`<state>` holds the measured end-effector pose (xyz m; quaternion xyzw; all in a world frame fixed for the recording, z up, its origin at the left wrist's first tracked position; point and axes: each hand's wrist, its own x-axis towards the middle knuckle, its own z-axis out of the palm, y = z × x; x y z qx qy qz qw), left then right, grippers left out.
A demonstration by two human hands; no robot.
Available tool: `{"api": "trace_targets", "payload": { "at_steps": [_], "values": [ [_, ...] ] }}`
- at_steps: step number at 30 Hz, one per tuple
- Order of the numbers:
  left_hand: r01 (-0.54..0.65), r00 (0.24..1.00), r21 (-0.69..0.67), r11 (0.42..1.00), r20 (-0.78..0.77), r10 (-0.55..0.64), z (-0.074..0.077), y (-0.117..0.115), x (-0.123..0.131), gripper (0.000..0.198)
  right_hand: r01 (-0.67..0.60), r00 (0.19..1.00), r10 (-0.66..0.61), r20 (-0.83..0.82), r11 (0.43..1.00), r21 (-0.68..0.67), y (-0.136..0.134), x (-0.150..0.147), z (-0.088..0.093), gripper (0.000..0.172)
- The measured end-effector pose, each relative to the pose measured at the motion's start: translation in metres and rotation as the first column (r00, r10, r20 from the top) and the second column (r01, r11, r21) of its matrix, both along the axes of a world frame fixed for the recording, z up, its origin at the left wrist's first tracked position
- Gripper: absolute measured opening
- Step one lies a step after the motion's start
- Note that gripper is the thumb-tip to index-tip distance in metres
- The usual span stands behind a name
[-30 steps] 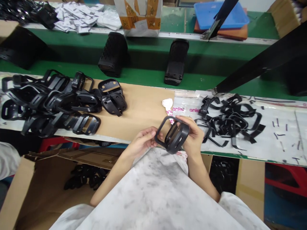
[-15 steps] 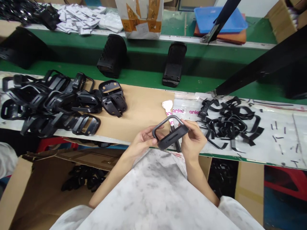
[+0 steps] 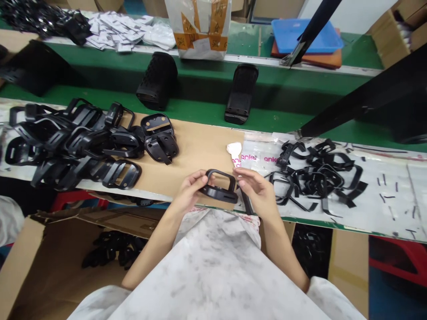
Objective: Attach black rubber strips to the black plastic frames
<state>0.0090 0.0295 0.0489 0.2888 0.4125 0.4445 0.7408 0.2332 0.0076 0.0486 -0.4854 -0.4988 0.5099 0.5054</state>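
Observation:
A black plastic bracket with a looped handle is between my two hands, low over the table's near edge. My left hand pinches its left end, thumb on top. At its right end my right hand has thumb and fingertips closed against the side of the loop. Just beyond lies a tool with a white-wrapped end; its dark part shows beneath my right hand. To the left is a pile of similar black brackets. Thin black strip-like loops are heaped on the right.
Brown cardboard covers the middle of the table. Black perforated housings stand on the green ledge behind. A dark post slants across the right. Further back are a taped white bag and a blue tray. An open carton sits below left.
The bracket has turned in my hands and moved left and slightly lower. My right hand has shifted left, its fingers now at the side of the loop.

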Motion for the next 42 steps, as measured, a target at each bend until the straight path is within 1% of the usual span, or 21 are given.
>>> {"api": "trace_targets", "payload": {
  "at_steps": [2,4,7,9,12,14,16,19,24,28,31,34,38,40,42],
  "values": [
    [0.062,0.997,-0.027,0.998,-0.044,-0.063,-0.003,-0.002,0.004,0.042,-0.065,0.996,0.066,0.051,0.998,-0.025,0.004,-0.009,-0.007,0.029],
    [0.096,0.993,-0.036,0.995,-0.071,-0.099,-0.006,-0.003,0.006,0.042,-0.120,0.984,0.125,0.128,0.992,-0.046,0.007,-0.018,-0.015,0.028],
    [0.133,0.988,-0.033,0.991,-0.074,-0.135,-0.011,-0.005,0.007,0.043,-0.134,0.967,0.139,0.214,0.990,-0.036,0.007,-0.027,-0.024,0.025],
    [0.136,0.988,-0.020,0.991,-0.067,-0.137,-0.014,-0.007,0.007,0.044,-0.123,0.963,0.120,0.243,0.992,-0.004,0.005,-0.030,-0.025,0.025],
    [0.089,0.993,0.020,0.996,-0.079,-0.087,-0.019,-0.012,0.009,0.047,-0.122,0.948,0.095,0.304,0.990,0.071,0.003,-0.032,-0.023,0.025],
    [0.075,0.993,0.046,0.996,-0.098,-0.070,-0.021,-0.015,0.012,0.047,-0.142,0.932,0.088,0.351,0.981,0.129,0.003,-0.031,-0.020,0.025],
    [0.087,0.990,0.077,0.993,-0.117,-0.078,-0.022,-0.018,0.014,0.046,-0.167,0.921,0.087,0.380,0.969,0.182,0.003,-0.030,-0.018,0.026],
    [0.088,0.983,0.129,0.988,-0.172,-0.065,-0.017,-0.023,0.015,0.044,-0.181,0.918,0.073,0.391,0.952,0.247,0.003,-0.029,-0.014,0.028],
    [0.088,0.950,0.161,0.983,-0.311,-0.034,-0.002,-0.028,0.017,0.043,-0.173,0.897,0.025,0.442,0.939,0.298,0.000,-0.028,-0.008,0.029],
    [0.148,0.935,0.182,0.972,-0.347,-0.077,0.014,-0.028,0.018,0.044,-0.126,0.872,-0.077,0.484,0.919,0.373,-0.004,-0.028,0.000,0.024],
    [0.195,0.912,0.199,0.960,-0.398,-0.102,0.027,-0.028,0.017,0.046,-0.071,0.854,-0.163,0.494,0.905,0.420,-0.007,-0.028,0.006,0.025],
    [0.243,0.886,0.211,0.947,-0.446,-0.128,0.036,-0.028,0.015,0.048,-0.055,0.852,-0.191,0.487,0.893,0.446,-0.008,-0.030,0.010,0.027],
    [0.278,0.866,0.190,0.942,-0.474,-0.160,0.038,-0.030,0.009,0.050,-0.043,0.866,-0.193,0.461,0.891,0.453,-0.008,-0.034,0.012,0.025],
    [0.279,0.867,0.186,0.942,-0.471,-0.163,0.035,-0.029,0.007,0.049,-0.028,0.868,-0.191,0.458,0.902,0.430,-0.009,-0.036,0.012,0.023],
    [0.254,0.881,0.180,0.950,-0.448,-0.151,0.030,-0.028,0.007,0.048,-0.009,0.874,-0.184,0.450,0.919,0.394,-0.009,-0.037,0.013,0.021]
  ]
}}
